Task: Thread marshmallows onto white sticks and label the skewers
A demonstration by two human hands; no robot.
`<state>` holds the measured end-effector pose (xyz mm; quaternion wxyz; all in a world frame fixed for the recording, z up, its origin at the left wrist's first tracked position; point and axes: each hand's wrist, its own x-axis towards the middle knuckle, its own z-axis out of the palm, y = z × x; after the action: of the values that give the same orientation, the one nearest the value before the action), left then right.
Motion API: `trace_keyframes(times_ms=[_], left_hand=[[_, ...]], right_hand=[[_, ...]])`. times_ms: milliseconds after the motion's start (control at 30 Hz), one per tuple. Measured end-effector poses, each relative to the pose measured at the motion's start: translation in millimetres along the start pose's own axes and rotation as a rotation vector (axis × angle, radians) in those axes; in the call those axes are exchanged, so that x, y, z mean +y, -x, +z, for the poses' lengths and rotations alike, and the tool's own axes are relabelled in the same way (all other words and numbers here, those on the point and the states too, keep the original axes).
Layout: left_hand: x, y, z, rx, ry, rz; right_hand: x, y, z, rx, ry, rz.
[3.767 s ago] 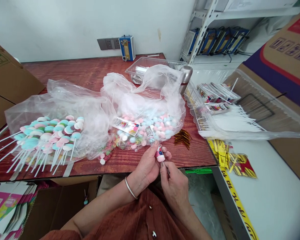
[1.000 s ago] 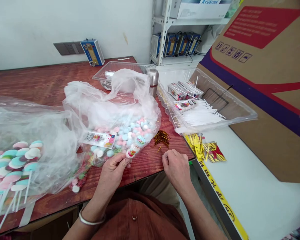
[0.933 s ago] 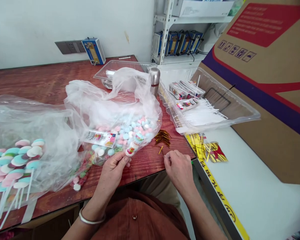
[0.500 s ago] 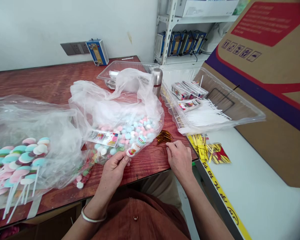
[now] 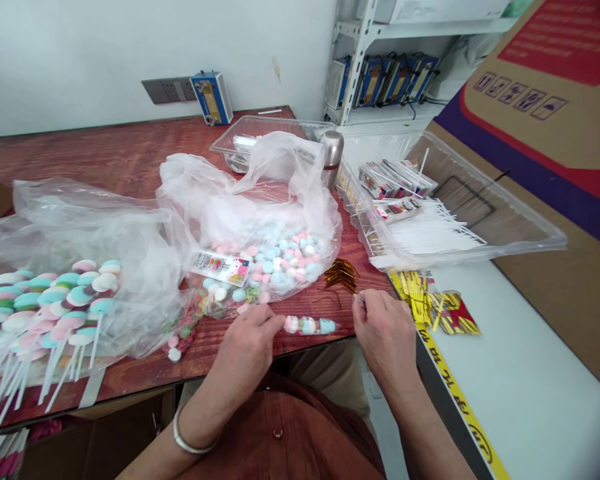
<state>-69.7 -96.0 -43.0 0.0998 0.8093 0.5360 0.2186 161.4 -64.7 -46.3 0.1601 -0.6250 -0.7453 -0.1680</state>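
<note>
My left hand pinches one end of a small clear-wrapped row of pink, white and blue marshmallows, which lies level above the table's front edge. To its right, my right hand is closed with thumb and fingertips together; whatever is between them is too small to make out. Just beyond that hand lies a bunch of gold twist ties, with a loose one nearer to me. Behind my left hand rests an open plastic bag of loose marshmallows, a printed label packet on its front.
Finished marshmallow sticks lie on plastic at the left. A clear tray of white sticks stands right, before a large carton. Yellow-gold tie packs lie beside the table. A steel flask stands behind the bag.
The wrapped marshmallows have swung from slanting upward to lying level, nearer the table edge. My right hand has drawn back from the twist ties towards me. The view has shifted slightly left.
</note>
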Motion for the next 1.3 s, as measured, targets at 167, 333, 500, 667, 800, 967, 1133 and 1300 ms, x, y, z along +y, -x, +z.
trace_keyframes(times_ms=[167, 333, 500, 667, 800, 967, 1133, 1300], left_hand=[[25, -6, 12.1, -0.007, -0.088, 0.052], [30, -11, 20.6, 0.123, 0.022, 0.001], [28, -11, 21.3, 0.212, 0.068, -0.016], [24, -10, 25.4, 0.256, 0.105, -0.048], [20, -8, 28.2, 0.248, 0.128, -0.051], [23, -12, 26.3, 0.255, 0.367, -0.178], [30, -25, 29.4, 0.168, 1.337, -0.697], [34, -29, 33.8, 0.07, 1.872, -0.82]], right_hand=[[-40, 7, -22, -0.015, -0.117, -0.147], [-68, 21, -18, 0.025, -0.244, -0.114], [-73, 24, -16, 0.082, -0.283, -0.088], [-76, 23, -15, 0.121, -0.34, -0.088], [-77, 23, -13, 0.116, -0.361, -0.084], [-78, 25, -8, 0.112, -0.427, -0.022], [-78, 21, 0, -0.024, -0.941, 0.282], [-70, 11, 1, -0.12, -1.161, 0.437]])
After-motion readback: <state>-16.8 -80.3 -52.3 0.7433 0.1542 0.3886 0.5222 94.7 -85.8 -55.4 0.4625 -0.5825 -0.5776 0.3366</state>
